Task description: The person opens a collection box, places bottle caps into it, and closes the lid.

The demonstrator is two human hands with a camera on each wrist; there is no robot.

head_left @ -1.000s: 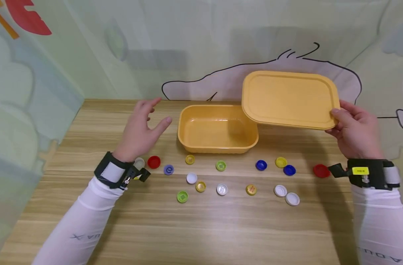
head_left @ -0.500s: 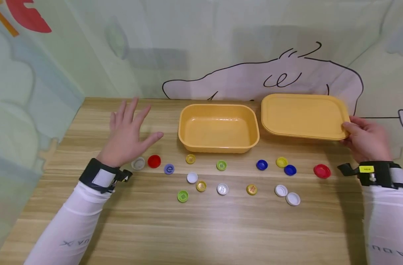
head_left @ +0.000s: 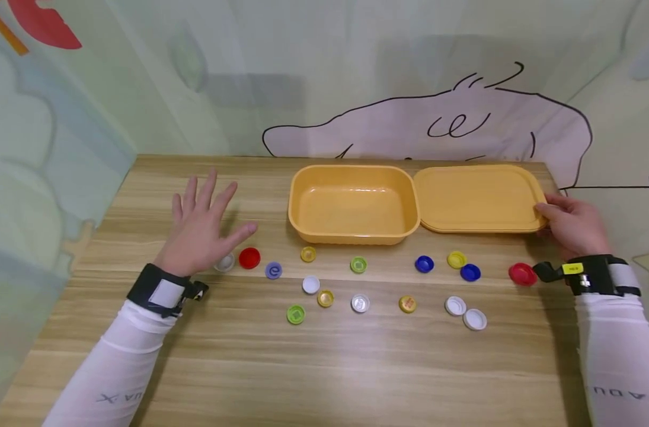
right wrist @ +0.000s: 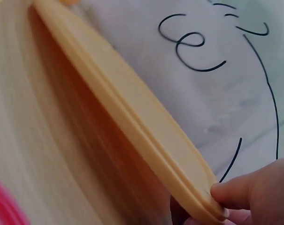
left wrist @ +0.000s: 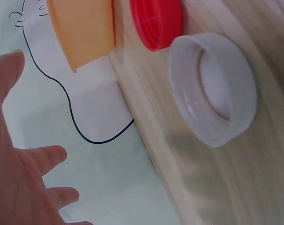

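A flat yellow lid (head_left: 479, 198) lies just right of the open yellow box (head_left: 353, 210) at the back of the table. My right hand (head_left: 577, 225) pinches the lid's right end, thumb on top. In the right wrist view, the held end of the lid (right wrist: 132, 103) stands a little above the wood, with a shadow under it. My left hand (head_left: 196, 228) hovers with fingers spread, holding nothing, left of the box. Close to it are a whitish bottle cap (left wrist: 212, 89) and a red bottle cap (head_left: 249, 258).
Several bottle caps lie scattered in front of the box, among them a green cap (head_left: 296, 314), a blue cap (head_left: 424, 264) and a white cap (head_left: 475, 319). Another red cap (head_left: 523, 274) sits near my right wrist. A printed cloth wall (head_left: 345, 77) rises behind the table.
My right hand has brought the lid down from above the box's right corner to beside the box. My left hand has drawn back to the left, and its fingers have spread.
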